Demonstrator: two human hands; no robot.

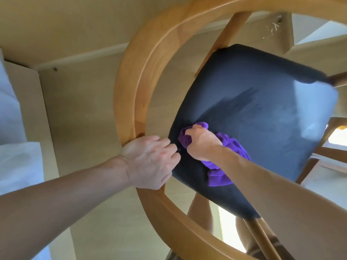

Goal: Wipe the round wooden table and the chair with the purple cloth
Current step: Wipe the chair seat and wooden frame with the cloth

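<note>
I look straight down on a wooden chair [131,87] with a curved backrest rail and a dark blue padded seat [253,109]. My left hand [148,162] grips the curved rail at the seat's near left corner. My right hand [201,141] holds the bunched purple cloth [219,175] and presses it on the seat close to that corner, almost touching my left hand. Part of the cloth trails from under my right wrist. The round wooden table is not plainly in view.
Pale floor lies all around the chair. A white piece of furniture [15,128] stands at the left edge. Wooden bars [330,152] show at the right beyond the seat. My legs [202,218] are under the rail at the bottom.
</note>
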